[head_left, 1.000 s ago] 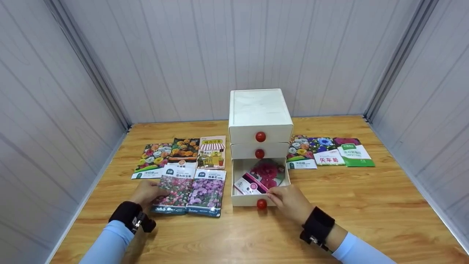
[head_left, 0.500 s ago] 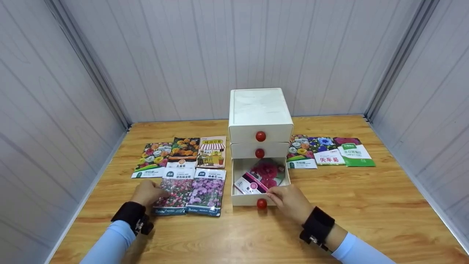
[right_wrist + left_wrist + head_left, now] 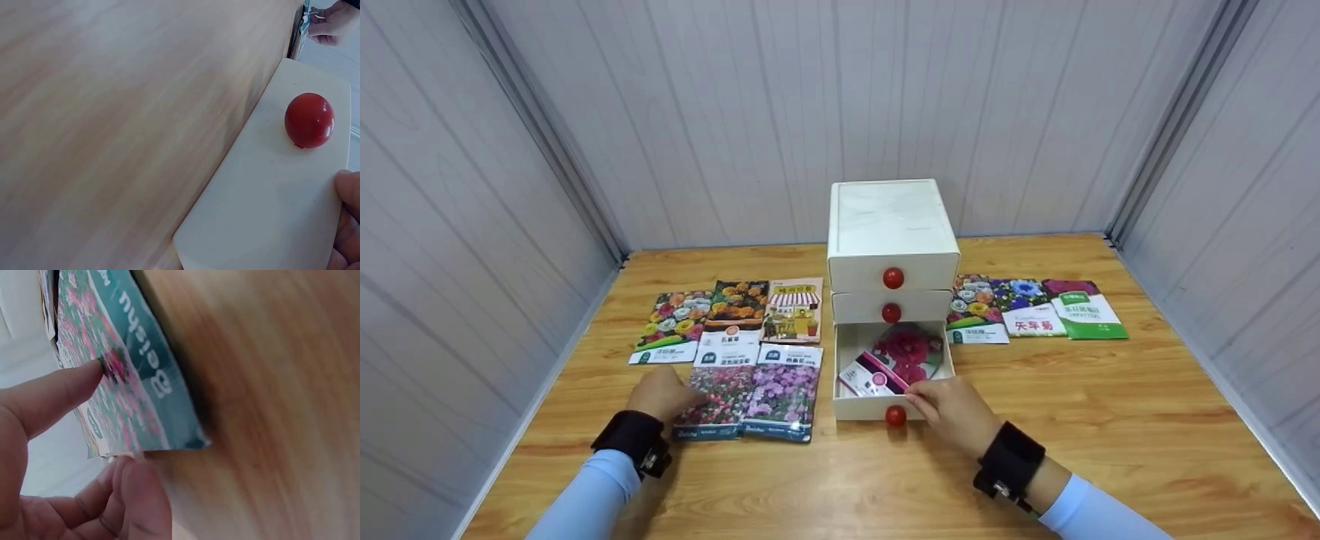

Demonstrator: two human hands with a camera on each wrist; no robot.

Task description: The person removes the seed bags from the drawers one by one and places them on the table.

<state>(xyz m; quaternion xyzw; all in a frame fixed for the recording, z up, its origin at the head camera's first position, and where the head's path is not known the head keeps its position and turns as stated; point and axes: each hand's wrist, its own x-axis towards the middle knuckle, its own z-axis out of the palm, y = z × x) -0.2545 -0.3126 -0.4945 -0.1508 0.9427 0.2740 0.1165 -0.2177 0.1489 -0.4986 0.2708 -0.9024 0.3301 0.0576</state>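
Observation:
My left hand [image 3: 664, 395] is at the left edge of a seed packet with red and pink flowers [image 3: 720, 394]. In the left wrist view one finger [image 3: 73, 391] rests on its printed face, the others curled at its edge. A purple-flower seed packet [image 3: 781, 394] lies beside it. My right hand [image 3: 956, 409] holds the front rim of the pulled-out bottom drawer [image 3: 861, 409], right of its red knob [image 3: 895, 416]. The right wrist view shows the thumb [image 3: 350, 185] on the drawer front. Inside lie a white-and-pink packet [image 3: 866, 377] and a dark pink flower packet [image 3: 911, 349].
The white drawer cabinet [image 3: 889, 217] has two upper drawers pushed in. Behind my left hand's packets lie multicoloured [image 3: 671, 326], orange-flower [image 3: 739, 304] and striped-awning [image 3: 793, 311] packets. Right of the cabinet are multicoloured [image 3: 976, 307], blue-flower [image 3: 1030, 307] and green-and-white [image 3: 1086, 311] packets.
The red-and-pink packet has come down slightly and lies flatter, showing more of the orange-flower packet behind. My left hand has shifted slightly with it. My right hand and the drawer stay put.

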